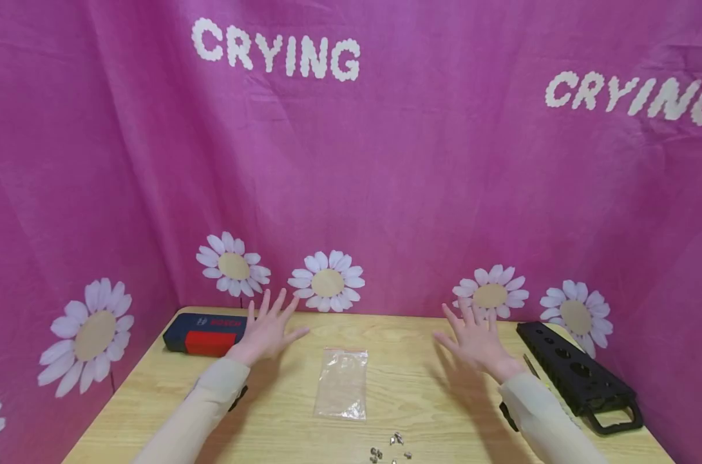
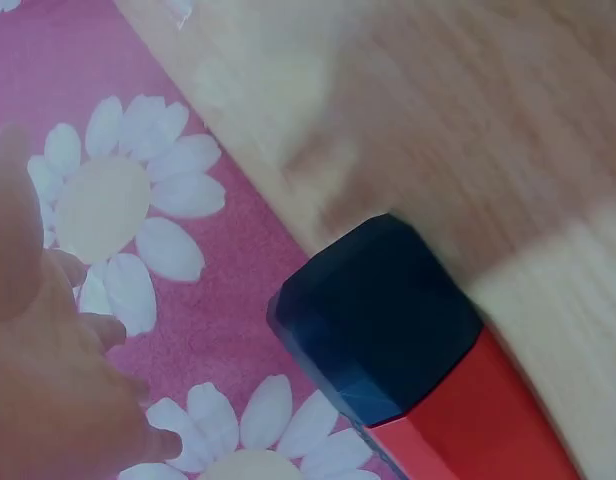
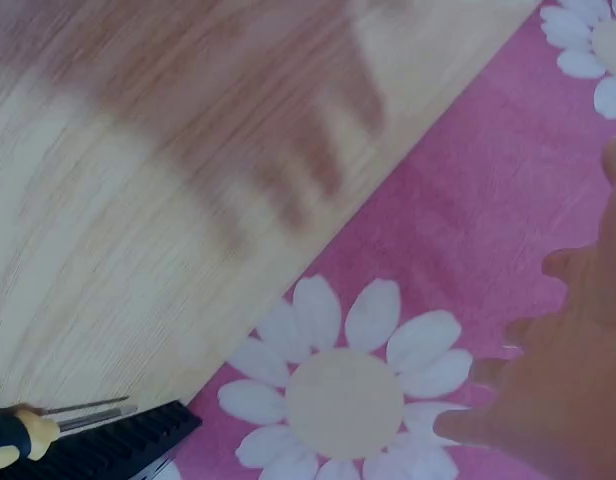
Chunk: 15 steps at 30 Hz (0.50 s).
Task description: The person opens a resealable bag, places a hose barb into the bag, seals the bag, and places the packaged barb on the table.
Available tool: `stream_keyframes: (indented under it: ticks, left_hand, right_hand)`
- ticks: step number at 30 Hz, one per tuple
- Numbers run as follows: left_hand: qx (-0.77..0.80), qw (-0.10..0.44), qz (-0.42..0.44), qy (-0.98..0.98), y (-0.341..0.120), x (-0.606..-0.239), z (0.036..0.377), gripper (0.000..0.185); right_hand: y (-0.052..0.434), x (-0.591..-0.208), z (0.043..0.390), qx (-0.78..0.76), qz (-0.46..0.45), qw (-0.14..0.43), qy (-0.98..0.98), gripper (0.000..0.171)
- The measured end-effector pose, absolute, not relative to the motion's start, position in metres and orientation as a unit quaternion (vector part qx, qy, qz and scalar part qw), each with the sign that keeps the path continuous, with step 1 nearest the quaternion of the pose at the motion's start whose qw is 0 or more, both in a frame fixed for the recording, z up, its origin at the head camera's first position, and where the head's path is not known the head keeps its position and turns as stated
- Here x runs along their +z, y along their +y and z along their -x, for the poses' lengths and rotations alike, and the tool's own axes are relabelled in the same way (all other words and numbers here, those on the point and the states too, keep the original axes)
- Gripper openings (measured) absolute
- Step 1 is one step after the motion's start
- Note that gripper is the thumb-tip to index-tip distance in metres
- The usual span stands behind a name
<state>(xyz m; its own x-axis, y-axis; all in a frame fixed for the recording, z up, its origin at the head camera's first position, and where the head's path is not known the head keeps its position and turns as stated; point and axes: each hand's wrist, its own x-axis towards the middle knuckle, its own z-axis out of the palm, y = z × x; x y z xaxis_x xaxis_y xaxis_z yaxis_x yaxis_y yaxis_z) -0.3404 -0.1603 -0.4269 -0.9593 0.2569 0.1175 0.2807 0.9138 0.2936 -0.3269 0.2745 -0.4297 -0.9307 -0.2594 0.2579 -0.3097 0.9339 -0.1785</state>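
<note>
Both hands are held out above the table with fingers spread, holding nothing. My left hand is beside a dark blue and red Bosch case, overlapping its right end in the head view. The left wrist view shows that case below the hand. My right hand is left of a black slotted tool rack. Between the hands lies a clear zip bag, flat on the wood. Several small metal screw-like pieces are scattered near the table's front edge.
A screwdriver with a yellow and black handle lies along the rack's left side. The light wood table meets a pink daisy-print cloth at the back and sides.
</note>
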Motion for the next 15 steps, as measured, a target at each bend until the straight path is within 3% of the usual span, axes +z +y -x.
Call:
stream_keyframes:
  ticks: [15]
  left_hand:
    - [-0.185,0.057,0.223,-0.956,-0.163,-0.459,0.313,0.085]
  right_hand:
    - [0.239,-0.430,0.323,0.205,-0.252,0.067,-0.943,0.065]
